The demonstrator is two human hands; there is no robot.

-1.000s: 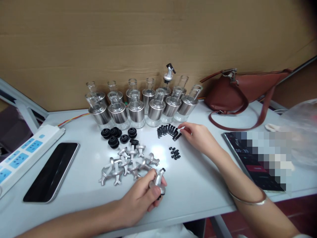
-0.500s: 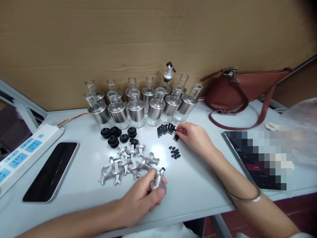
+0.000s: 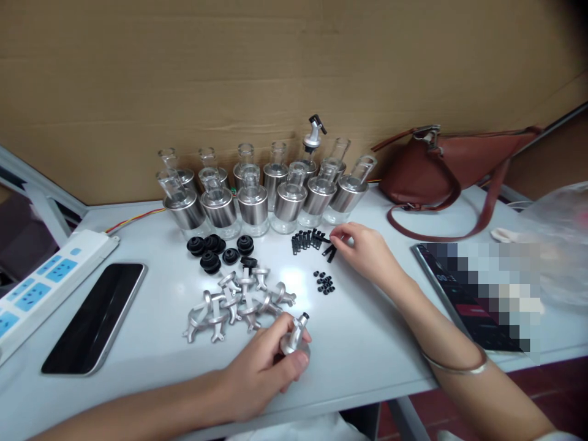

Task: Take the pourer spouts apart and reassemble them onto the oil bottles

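Observation:
My left hand, near the front edge, is closed around a silver pourer spout with a small black tip. Thumb and finger of my right hand pinch one end of a thin black lever at the pile of small black levers. Two loose levers lie just below these fingertips. Small black plugs form a cluster between my hands. Several more silver pourer spouts are heaped left of centre, with ribbed black stoppers behind them.
Two rows of glass bottles with steel sleeves stand at the back, one topped by a complete pourer. A phone and power strip lie left. A brown handbag, tablet and plastic bag are right.
My right hand has shifted slightly right, and a lever now shows between its fingertips. The loose levers under it have spread apart. My left hand keeps the spout, barely moved.

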